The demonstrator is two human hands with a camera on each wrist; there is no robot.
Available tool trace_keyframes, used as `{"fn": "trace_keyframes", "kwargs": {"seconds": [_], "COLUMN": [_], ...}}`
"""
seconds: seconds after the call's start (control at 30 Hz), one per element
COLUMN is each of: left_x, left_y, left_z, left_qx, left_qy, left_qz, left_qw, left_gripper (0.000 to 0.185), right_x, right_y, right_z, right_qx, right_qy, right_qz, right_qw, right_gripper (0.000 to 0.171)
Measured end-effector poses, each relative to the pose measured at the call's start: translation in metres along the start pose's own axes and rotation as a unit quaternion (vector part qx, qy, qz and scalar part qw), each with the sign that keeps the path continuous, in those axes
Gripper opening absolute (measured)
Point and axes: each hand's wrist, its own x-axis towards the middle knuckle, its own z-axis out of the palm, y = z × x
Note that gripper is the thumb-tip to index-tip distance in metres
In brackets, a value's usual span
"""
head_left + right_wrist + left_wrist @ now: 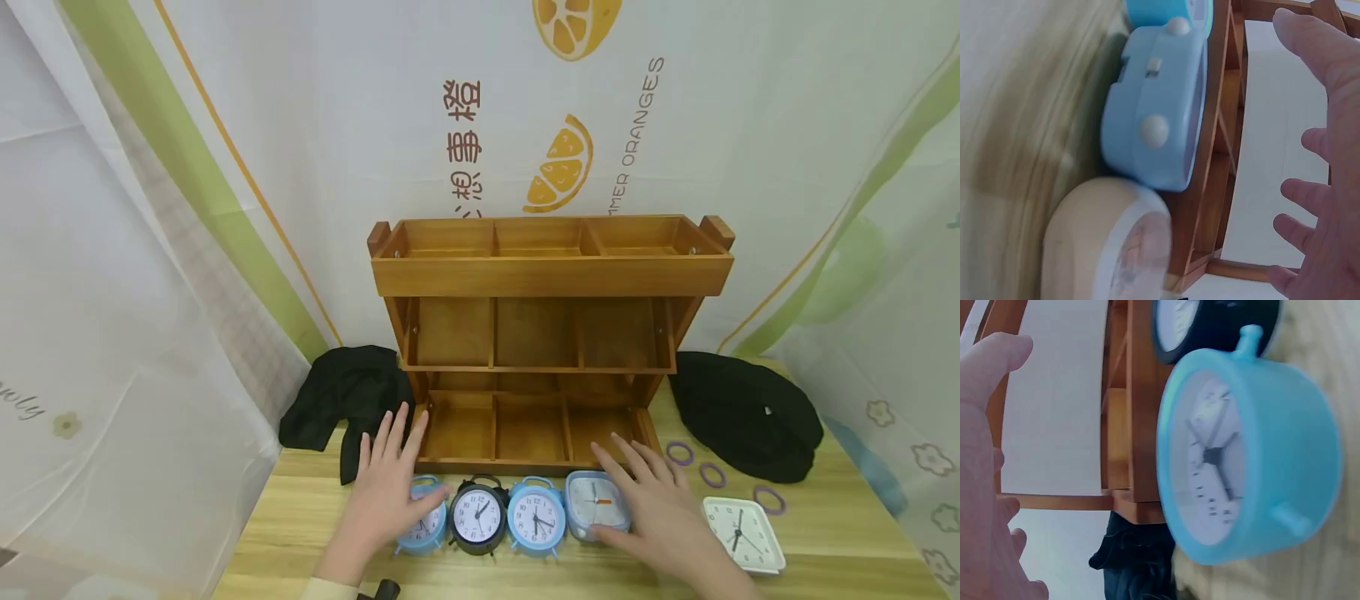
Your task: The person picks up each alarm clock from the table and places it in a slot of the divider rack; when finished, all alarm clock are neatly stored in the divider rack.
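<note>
My left hand (384,492) hovers with spread fingers over a light blue round alarm clock (417,543), partly covering it in the head view. Beside that clock stand a black twin-bell alarm clock (477,518) and another light blue round one (536,521). Fingers apart, my right hand (663,521) is over the right edge of a pale blue square alarm clock (588,492). The right wrist view shows a cream rounded clock (1075,237) next to the square one; my hand hides it in the head view. Neither hand grips anything.
Behind the clocks stands a tiered wooden organizer (551,277) with divided compartments. Black cloth (352,392) lies at its left, a black cap (742,417) at its right. Purple rings (712,475) and a white square clock (742,533) lie on the table's right side.
</note>
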Motion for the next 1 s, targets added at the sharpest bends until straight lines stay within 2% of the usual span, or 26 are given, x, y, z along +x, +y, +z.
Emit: {"fn": "trace_keyframes", "kwargs": {"seconds": [0.23, 0.37, 0.63, 1.0], "left_x": [0.009, 0.015, 0.019, 0.019], "left_y": [-0.006, -0.009, -0.017, -0.024], "left_z": [-0.005, -0.009, -0.015, -0.017], "left_qx": [-0.017, -0.039, -0.084, -0.098], "left_qy": [0.017, 0.028, 0.011, 0.009], "left_qz": [-0.013, -0.014, -0.037, -0.04], "left_qw": [0.9996, 0.9988, 0.9957, 0.9943], "left_gripper": [0.11, 0.112, 0.114, 0.114], "right_x": [0.013, 0.021, 0.035, 0.054], "right_y": [-0.017, -0.028, -0.048, -0.078], "right_z": [0.008, 0.012, 0.017, 0.025], "right_qx": [0.015, 0.031, 0.05, 0.079], "right_qy": [-0.014, -0.008, -0.008, -0.039], "right_qz": [-0.006, -0.008, -0.011, -0.028], "right_qw": [1.0, 0.999, 0.999, 0.996], "right_gripper": [0.102, 0.104, 0.103, 0.103]}}
